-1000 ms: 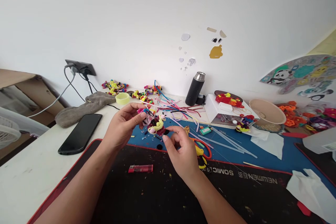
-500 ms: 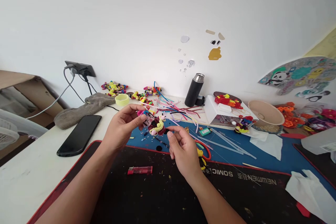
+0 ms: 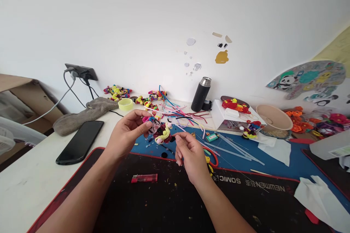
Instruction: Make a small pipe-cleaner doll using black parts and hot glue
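So, the fuzzy figure (image 3: 166,133) is slanting down rightward between my fingertips — my left hand (image 3: 126,131) is pinching its blue-pink end, while my right hand (image 3: 193,154) is bunching thumb and forefinger beside its black tip, grip unclear.

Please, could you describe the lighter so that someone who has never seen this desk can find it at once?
Start from the large black mat with red edging. On it, between the left forearm and the right forearm, lies a small oblong lighter. Its red body with a metallic end stands out from the tiny pale scraps nearby.
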The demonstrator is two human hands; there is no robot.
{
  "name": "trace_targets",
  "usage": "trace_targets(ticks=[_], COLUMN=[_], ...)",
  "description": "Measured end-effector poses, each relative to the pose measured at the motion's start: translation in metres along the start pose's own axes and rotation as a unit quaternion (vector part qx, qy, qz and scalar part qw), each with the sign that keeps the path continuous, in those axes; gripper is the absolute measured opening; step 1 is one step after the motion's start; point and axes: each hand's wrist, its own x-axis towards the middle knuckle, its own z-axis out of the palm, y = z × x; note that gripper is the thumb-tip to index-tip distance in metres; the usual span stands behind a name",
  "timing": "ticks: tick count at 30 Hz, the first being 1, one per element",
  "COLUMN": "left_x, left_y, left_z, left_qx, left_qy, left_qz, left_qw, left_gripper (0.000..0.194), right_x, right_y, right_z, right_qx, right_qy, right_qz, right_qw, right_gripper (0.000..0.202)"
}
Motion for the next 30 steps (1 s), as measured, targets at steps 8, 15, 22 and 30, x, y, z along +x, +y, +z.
trace_targets(ticks=[8,15,22,30], left_x=[-0.0017,-0.0012,-0.0024,-0.0014], left_y=[0.0000,0.0019,0.0041,0.0053], left_z=[-0.0019,0.0009,0.0038,0.0049], left_qx=[0.003,0.000,-0.008,-0.017], left_qy=[-0.007,-0.002,0.004,0.013], left_qz=[0.000,0.003,0.004,0.003], left_qw=[1.000,1.000,1.000,1.000], left_gripper=[0.028,0.029,0.028,0.029], right_x=[0.0014,0.0012,0.0005,0.0005], right_y=[0.0008,-0.0003,-0.0021,0.0001], right_z=[-0.0010,-0.0005,-0.0002,-0.0014], right_qx=[0.041,0.049,0.058,0.055], right_qy=[-0.005,-0.008,-0.010,-0.018], right_qz=[0.031,0.038,0.049,0.055], right_qw=[0.999,0.998,0.997,0.997], right_gripper=[0.037,0.038,0.041,0.045])
